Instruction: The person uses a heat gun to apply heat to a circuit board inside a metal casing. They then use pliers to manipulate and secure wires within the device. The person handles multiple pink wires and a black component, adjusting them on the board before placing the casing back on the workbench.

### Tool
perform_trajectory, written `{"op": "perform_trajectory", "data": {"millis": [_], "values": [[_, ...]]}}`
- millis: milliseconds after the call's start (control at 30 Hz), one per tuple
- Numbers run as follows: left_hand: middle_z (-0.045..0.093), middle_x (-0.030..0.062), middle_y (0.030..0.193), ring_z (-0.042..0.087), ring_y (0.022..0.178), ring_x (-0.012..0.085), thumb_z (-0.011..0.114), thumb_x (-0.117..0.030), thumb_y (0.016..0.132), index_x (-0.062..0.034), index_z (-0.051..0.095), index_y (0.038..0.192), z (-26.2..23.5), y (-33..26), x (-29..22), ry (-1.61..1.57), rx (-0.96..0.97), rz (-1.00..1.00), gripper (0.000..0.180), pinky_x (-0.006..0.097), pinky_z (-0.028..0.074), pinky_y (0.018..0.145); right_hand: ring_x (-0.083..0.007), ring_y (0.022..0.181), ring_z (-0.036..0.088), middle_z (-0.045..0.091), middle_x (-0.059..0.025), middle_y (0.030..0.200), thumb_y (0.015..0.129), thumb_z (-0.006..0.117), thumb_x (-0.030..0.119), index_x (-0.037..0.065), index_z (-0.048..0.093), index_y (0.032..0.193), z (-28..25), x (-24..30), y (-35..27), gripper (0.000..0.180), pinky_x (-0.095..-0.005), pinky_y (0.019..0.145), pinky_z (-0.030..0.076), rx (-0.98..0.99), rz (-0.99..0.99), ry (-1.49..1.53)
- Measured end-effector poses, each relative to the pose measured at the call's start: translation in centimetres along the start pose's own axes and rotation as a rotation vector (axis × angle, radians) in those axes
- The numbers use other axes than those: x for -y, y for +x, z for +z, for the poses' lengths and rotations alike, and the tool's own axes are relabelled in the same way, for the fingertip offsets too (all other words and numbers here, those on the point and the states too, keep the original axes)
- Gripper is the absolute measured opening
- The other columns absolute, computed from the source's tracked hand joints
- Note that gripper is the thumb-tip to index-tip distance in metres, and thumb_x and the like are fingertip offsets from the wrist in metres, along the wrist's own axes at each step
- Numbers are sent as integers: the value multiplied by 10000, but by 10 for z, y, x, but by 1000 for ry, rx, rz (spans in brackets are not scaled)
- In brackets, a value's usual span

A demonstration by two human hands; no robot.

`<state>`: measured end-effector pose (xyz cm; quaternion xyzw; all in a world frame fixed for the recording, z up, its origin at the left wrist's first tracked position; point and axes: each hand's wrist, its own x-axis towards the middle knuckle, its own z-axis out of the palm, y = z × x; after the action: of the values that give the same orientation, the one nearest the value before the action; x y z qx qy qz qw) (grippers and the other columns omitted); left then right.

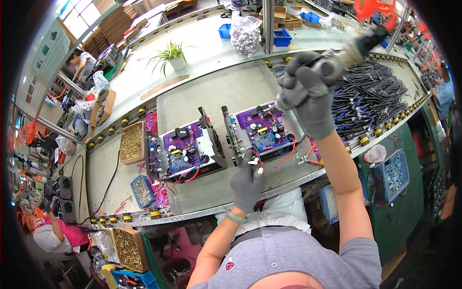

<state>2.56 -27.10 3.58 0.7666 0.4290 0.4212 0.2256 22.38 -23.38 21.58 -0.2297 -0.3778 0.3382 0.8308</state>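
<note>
My right hand (313,98), in a grey glove, is wrapped round a pneumatic screwdriver (332,67). The tool is blurred; its nose points down-left at the purple circuit board (257,127) of the right-hand metal chassis (230,139). Also gloved, my left hand (246,188) is closed at the near left corner of that chassis, its fingertips at red wires with white connectors (260,170); part of the grip is hidden. To the left stands a second chassis with a purple board (183,149), its red and blue wires hanging over the near side.
A grey work board (207,190) lies on the roller line. Left are a carton of brass-coloured screws (132,143) and a blue bin of small parts (143,191). Black cables (370,91) are heaped at right, near red-handled pliers (310,159). A potted plant (177,61) stands beyond.
</note>
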Motion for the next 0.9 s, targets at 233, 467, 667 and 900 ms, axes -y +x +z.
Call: {"op": "perform_trajectory", "data": {"millis": [233, 467, 667, 900], "values": [[528, 85, 541, 544, 468, 283, 662, -244, 854, -201, 520, 1388, 16, 11, 0, 193, 7, -32, 555, 419, 394, 453, -128, 660, 635, 616, -44, 837, 831, 712, 59, 35, 585, 1026, -5, -31, 31, 235, -265, 603, 550, -17, 48, -244], [591, 79, 571, 595, 496, 270, 620, -247, 846, -129, 542, 1355, -7, 30, -24, 410, 230, -60, 528, 418, 427, 456, -143, 676, 636, 631, -66, 835, 831, 691, 55, 41, 577, 1038, -6, -57, 38, 237, -273, 611, 545, 16, 146, -334], [569, 99, 541, 581, 480, 298, 622, -226, 873, -148, 606, 1282, -8, 33, -29, 431, 187, -48, 416, 424, 417, 455, -109, 636, 613, 626, -33, 798, 829, 710, 41, 17, 619, 1023, -5, -67, 33, 215, -256, 574, 510, -20, 150, -352], [570, 74, 542, 577, 475, 284, 663, -245, 846, -142, 618, 1254, -4, 30, -19, 439, 178, -16, 423, 406, 419, 450, -113, 646, 610, 621, -40, 804, 821, 708, 18, 19, 607, 999, 1, -74, 34, 204, -259, 576, 509, -9, 160, -341]]}}
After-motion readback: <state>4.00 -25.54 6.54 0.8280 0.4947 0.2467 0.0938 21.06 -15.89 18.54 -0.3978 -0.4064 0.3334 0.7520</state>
